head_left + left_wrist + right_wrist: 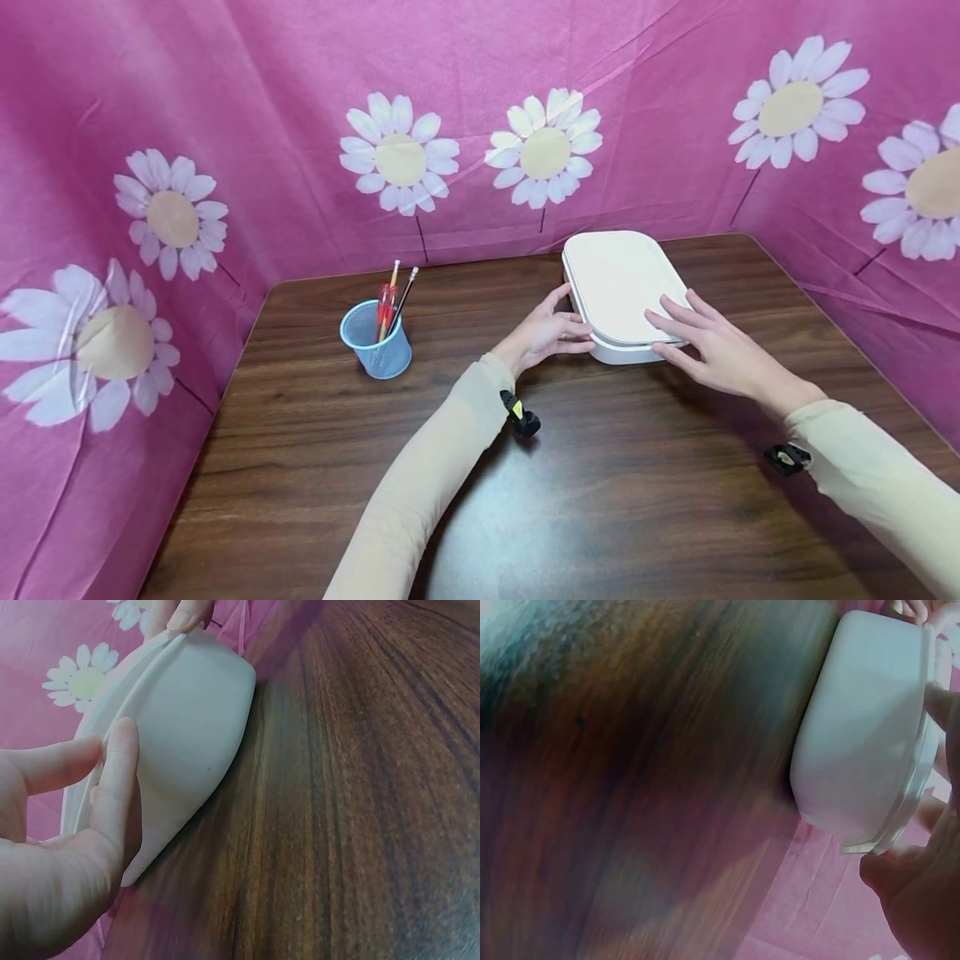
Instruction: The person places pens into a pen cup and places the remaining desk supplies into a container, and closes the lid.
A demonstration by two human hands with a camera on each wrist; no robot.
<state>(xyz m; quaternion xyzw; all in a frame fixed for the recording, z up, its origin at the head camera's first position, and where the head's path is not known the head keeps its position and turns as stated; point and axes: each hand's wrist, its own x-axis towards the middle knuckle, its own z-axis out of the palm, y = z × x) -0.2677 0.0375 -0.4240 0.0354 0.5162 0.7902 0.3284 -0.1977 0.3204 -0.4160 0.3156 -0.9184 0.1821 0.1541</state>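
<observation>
A white box (628,356) with rounded corners stands on the table, topped by a white lid (618,279). Along the near side a thin seam shows between lid and box. My left hand (546,332) grips the lid at its left edge and near left corner; in the left wrist view its fingertips (122,739) lie at the rim. On the other side my right hand (716,350) holds the lid's near right corner, with some fingers over the top and the thumb at the front rim. The right wrist view shows the box's wall (862,720) beside the right hand.
To the left stands a light blue mesh pen cup (382,354) holding pencils and a red item (386,300). The brown wood table (300,483) meets a pink cloth (465,50) with daisies at its back and sides.
</observation>
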